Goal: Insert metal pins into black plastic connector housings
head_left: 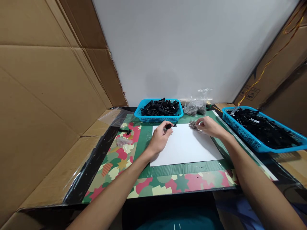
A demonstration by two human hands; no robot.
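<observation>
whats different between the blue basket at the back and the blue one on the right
The back basket stands beyond the white sheet; the right basket, off to its right. The back basket lies nearly straight across the view, the right basket at a slant. The right basket looks larger in view than the back basket. Both have holed walls and hold black parts.

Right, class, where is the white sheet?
In the head view, the white sheet lies right of centre on the green surface, under the left hand and right hand.
</observation>
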